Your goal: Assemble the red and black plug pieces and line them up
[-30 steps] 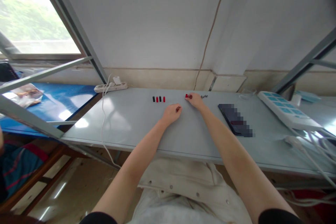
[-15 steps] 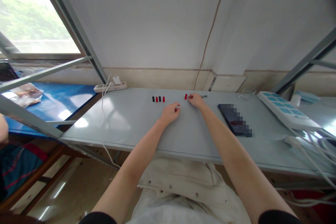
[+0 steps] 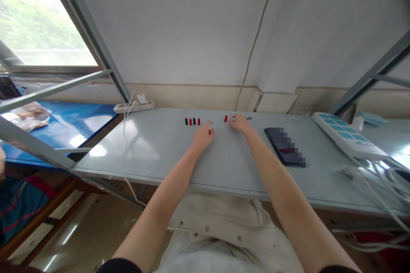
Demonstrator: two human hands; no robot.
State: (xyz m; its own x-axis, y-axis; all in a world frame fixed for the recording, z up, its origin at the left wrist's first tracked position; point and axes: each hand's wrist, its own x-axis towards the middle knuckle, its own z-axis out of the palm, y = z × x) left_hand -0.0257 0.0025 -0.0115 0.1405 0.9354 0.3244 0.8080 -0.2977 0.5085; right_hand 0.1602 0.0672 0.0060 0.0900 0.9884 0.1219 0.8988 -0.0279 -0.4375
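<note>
My left hand (image 3: 203, 136) is over the grey desk, its index finger stretched forward and its thumb apart, with nothing visible between them. Just beyond and left of it stands a short row of small black and red cylinders; the closest is a red cylinder (image 3: 199, 121), and the leftmost is a black cylinder (image 3: 186, 121). My right hand (image 3: 239, 123) rests low over the desk with fingertips drawn together; whatever they hold is too small to make out. Beside those fingertips, on their left, is a single red cylinder (image 3: 226, 118), slightly tilted. Small dark pieces (image 3: 249, 118) lie behind my right hand.
A dark phone-like slab (image 3: 282, 147) lies right of my right forearm. Farther right is a large white power strip (image 3: 349, 136) with cables. Another power strip (image 3: 134, 106) sits at the back left, its white cord (image 3: 125, 149) crossing the desk (image 3: 153, 153). A wall bounds the back.
My left hand has moved slightly left, toward the row of cylinders, and its index finger has straightened. My right hand has stayed nearly in place beside the single red cylinder.
</note>
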